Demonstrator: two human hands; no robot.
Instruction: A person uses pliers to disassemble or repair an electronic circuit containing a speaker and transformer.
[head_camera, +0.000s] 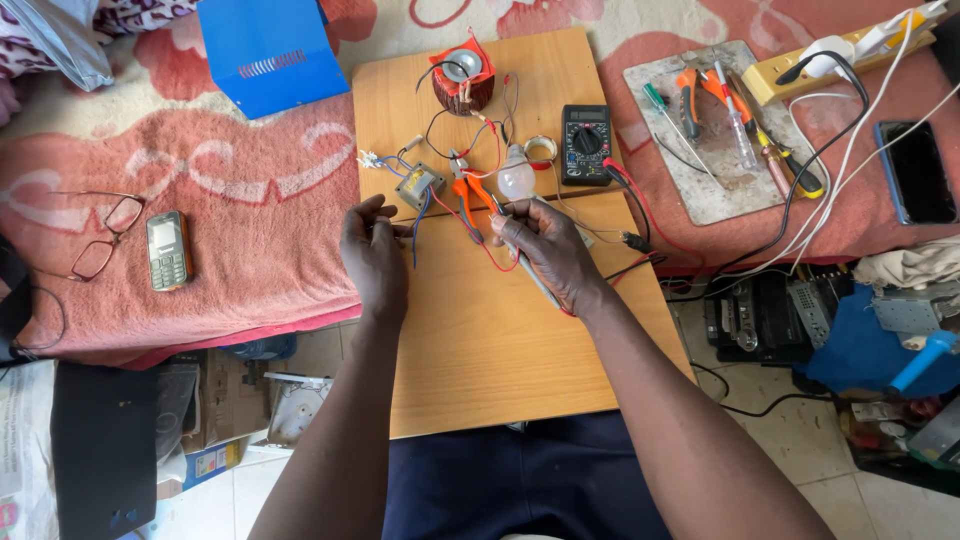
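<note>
Nearest on the wooden board (500, 340), resting across the lap as a work surface: left hand (375, 255) with fingers (368, 212) pinched on thin blue wires (415, 225), kept taut, probably to steady the lead. Right of it, right hand (550, 250) clenched around a slim grey tool (530, 280), tip aimed toward the wires; soldering iron or probe, hard to tell, its cord lost under the wrist. Just beyond the hands, small transformer (418, 183), orange pliers (468, 188), white bulb (516, 178), all within reach. Right of the bulb, black multimeter (586, 143) with red and black leads trailing off the board edge. Farthest on the board, copper coil (462, 82). Wire joints too small to make out.
</note>
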